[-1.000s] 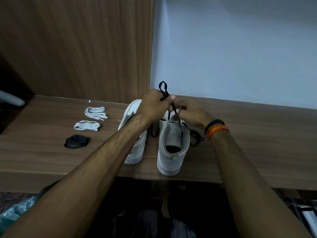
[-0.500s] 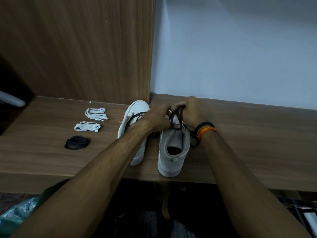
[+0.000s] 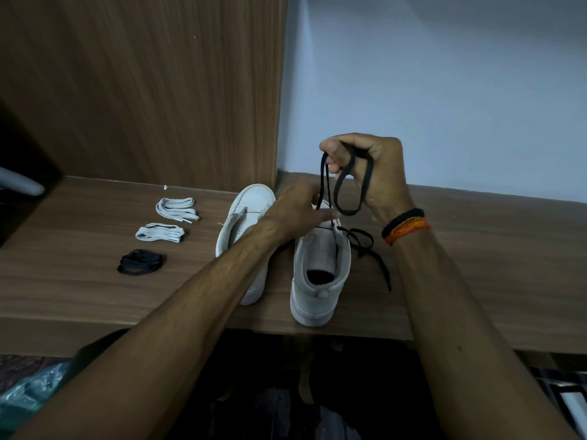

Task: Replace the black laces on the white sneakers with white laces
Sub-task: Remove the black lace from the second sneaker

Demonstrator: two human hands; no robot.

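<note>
Fingers [image 3: 332,160] of the right hand [image 3: 371,173] curl round a loop of black lace [image 3: 352,198], lifted above the right sneaker [image 3: 317,274], which it still threads. The left hand [image 3: 297,214] rests at that shoe's tongue; whether its fingers pinch the lace I cannot tell. Soft, light and limp, the lace should slide free if pulled near each eyelet. White laces [image 3: 176,208] lie bundled on the counter [image 3: 476,265], beside a coiled black one [image 3: 141,262] and the left sneaker [image 3: 244,223].

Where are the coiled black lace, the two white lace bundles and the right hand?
coiled black lace [image 3: 140,262], head view, middle of coil
white lace bundles [image 3: 176,208], head view, farther bundle's middle
right hand [image 3: 368,173], head view, palm
</note>
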